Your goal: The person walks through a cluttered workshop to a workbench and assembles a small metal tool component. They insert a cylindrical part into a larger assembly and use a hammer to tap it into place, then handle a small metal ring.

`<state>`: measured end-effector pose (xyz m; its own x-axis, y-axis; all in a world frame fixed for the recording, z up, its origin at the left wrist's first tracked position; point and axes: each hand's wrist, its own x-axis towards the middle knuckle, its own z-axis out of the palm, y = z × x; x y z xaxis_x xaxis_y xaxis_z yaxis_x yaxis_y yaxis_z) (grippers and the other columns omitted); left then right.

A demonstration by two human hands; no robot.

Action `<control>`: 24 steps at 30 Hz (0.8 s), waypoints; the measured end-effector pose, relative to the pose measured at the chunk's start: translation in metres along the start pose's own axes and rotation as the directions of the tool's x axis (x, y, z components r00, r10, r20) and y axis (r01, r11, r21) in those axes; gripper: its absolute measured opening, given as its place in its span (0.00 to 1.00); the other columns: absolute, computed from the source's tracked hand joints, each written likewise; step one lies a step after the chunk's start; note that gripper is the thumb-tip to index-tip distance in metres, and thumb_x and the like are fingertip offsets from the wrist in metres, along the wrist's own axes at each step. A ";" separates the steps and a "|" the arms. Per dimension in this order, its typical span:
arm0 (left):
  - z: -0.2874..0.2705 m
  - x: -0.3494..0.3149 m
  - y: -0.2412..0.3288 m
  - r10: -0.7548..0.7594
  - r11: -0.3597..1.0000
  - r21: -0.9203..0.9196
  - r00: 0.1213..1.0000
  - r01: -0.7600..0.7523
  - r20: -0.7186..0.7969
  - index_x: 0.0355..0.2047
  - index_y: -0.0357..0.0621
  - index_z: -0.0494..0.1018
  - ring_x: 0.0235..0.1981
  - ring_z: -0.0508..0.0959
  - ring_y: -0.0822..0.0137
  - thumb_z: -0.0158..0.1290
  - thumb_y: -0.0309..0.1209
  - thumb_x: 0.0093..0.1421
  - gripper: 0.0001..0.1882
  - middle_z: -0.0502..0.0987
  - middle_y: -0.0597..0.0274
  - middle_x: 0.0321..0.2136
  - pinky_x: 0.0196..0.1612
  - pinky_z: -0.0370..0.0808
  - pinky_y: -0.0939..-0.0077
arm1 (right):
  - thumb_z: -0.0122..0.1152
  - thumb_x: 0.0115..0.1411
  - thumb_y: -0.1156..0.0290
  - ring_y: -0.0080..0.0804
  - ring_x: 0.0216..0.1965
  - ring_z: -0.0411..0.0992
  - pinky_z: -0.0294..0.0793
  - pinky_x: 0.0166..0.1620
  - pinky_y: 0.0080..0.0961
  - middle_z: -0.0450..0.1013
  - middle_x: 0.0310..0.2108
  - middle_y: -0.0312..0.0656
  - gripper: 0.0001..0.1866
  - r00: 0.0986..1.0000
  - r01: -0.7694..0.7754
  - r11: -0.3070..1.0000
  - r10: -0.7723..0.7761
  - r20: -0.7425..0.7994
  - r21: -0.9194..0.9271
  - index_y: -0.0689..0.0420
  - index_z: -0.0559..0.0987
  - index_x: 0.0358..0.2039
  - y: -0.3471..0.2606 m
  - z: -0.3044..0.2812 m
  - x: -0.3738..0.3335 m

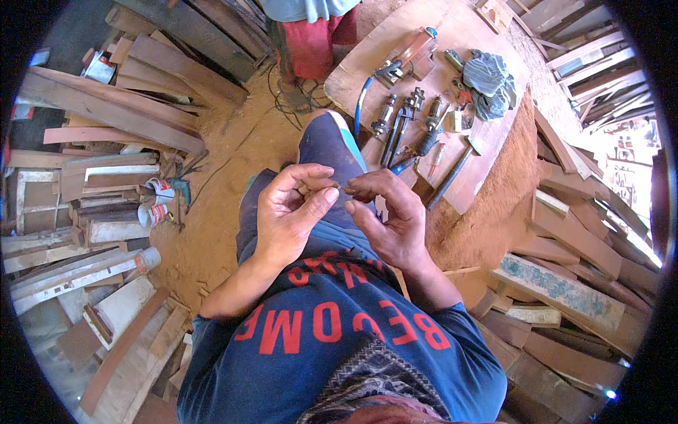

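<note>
My left hand [293, 212] and my right hand [392, 219] meet fingertip to fingertip above my lap. The fingers of both are curled toward the thumbs in a pinch. A tiny dark piece [341, 188] shows where the fingertips come together; its kind is too small to make out. Just beyond my right hand lies a board [462, 198] with tools on it. Nearest to that hand is a hammer [452, 174] with a long dark handle. Beside it are a thin screwdriver-like tool [437, 160] and several dark metal tool parts [403, 127].
Farther along the board sit a reddish machine [417, 58] and a crumpled grey-green cloth [489, 85]. Another person in red shorts [314, 49] stands ahead. Sawdust [487, 212] heaps up at right. Stacked planks [120, 106] flank both sides; a teal drill [181, 191] lies left.
</note>
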<state>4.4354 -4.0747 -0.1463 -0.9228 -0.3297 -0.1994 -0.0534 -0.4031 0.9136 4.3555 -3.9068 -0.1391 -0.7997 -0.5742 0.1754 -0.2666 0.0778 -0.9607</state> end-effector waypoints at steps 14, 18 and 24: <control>-0.001 0.006 0.001 0.155 0.969 0.161 0.968 -0.188 0.200 0.48 0.35 0.79 0.43 0.79 0.73 0.60 0.20 0.63 0.12 0.79 0.58 0.42 0.47 0.76 0.81 | 0.65 0.62 0.77 0.33 0.36 0.77 0.75 0.41 0.29 0.78 0.33 0.43 0.05 0.985 -0.165 0.973 0.171 -0.027 0.162 0.60 0.81 0.38 0.007 0.000 0.000; 0.001 0.005 0.004 0.149 0.972 0.154 0.970 -0.180 0.193 0.46 0.34 0.79 0.44 0.80 0.71 0.60 0.19 0.63 0.11 0.80 0.57 0.42 0.49 0.77 0.79 | 0.66 0.60 0.79 0.36 0.36 0.78 0.76 0.41 0.31 0.78 0.34 0.44 0.06 0.990 -0.136 0.987 0.139 -0.024 0.083 0.60 0.80 0.38 0.005 -0.002 0.003; -0.001 0.004 0.002 0.173 0.961 0.188 0.972 -0.202 0.161 0.43 0.34 0.79 0.40 0.79 0.73 0.59 0.18 0.62 0.09 0.80 0.57 0.40 0.45 0.76 0.80 | 0.69 0.54 0.83 0.44 0.37 0.77 0.77 0.40 0.35 0.77 0.34 0.46 0.10 0.983 0.169 0.973 -0.178 -0.041 -0.155 0.61 0.80 0.37 -0.005 0.000 0.008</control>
<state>4.4320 -4.0776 -0.1458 -0.9674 -0.2524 0.0214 0.0636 -0.1603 0.9850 4.3499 -3.9115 -0.1331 -0.7612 -0.5446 0.3520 -0.4781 0.1045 -0.8721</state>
